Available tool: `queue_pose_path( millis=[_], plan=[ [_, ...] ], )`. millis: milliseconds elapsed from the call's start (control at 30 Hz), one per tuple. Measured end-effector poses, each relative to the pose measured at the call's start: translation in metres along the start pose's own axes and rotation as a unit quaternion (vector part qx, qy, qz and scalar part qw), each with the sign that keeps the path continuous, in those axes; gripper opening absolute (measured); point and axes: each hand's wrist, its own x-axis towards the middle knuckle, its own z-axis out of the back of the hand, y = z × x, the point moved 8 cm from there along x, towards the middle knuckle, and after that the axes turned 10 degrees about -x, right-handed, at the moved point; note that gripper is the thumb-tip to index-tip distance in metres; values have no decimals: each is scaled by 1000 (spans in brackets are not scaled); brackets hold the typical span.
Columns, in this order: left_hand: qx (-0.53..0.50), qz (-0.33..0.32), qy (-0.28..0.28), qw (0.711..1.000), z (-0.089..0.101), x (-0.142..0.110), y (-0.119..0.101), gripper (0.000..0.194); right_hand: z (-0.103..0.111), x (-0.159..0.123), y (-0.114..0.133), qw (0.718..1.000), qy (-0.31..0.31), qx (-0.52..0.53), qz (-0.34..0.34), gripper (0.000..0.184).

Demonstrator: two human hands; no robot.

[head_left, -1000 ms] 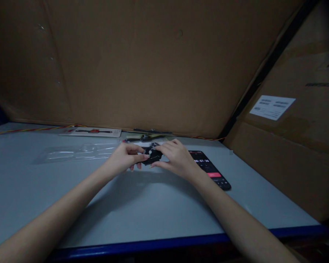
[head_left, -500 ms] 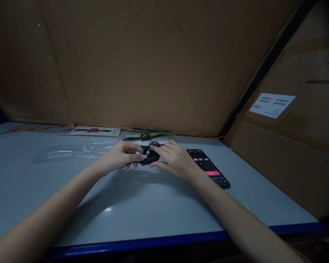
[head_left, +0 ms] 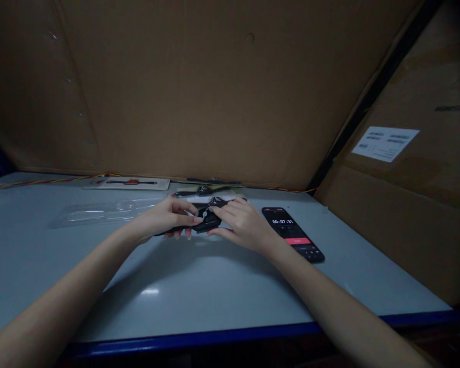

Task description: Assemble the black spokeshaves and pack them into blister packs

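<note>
Head view: your left hand [head_left: 164,220] and right hand [head_left: 243,225] both grip one black plastic piece [head_left: 209,220] between them, just left of one phone [head_left: 291,234]. One clear blister tray [head_left: 99,212] and one printed card [head_left: 126,184] lie farther along the table [head_left: 199,291].

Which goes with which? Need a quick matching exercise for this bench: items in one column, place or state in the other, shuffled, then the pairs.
Items:
1. Black item
2. Smartphone
3. Clear plastic tray
4. White printed card

Places or states:
A. On the table right of the right hand, screen lit with a timer
B. Along the table's back edge
C. Held between the left hand and right hand
D. Lying on the table left of the left hand

Pairs: 1-C, 2-A, 3-D, 4-B
</note>
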Motion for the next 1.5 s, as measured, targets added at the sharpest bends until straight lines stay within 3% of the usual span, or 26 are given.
queue_pose_path(
  millis=[233, 833, 1367, 1500],
  plan=[
    [16, 41, 49, 998, -7, -2, 6, 31, 1, -2, 5, 1000, -2, 11, 14, 48],
    [35, 11, 38, 999, -8, -1, 2, 34, 3, -3, 1, 1000, -15, 10, -7, 36],
    [-4, 35, 16, 999, -7, 1, 7, 32, 1, -3, 0, 999, -11, -15, -49, 37],
    [-12, 37, 13, 999, -7, 1, 8, 32, 1, 0, -1, 998, -12, 3, -68, 46]
  ],
)
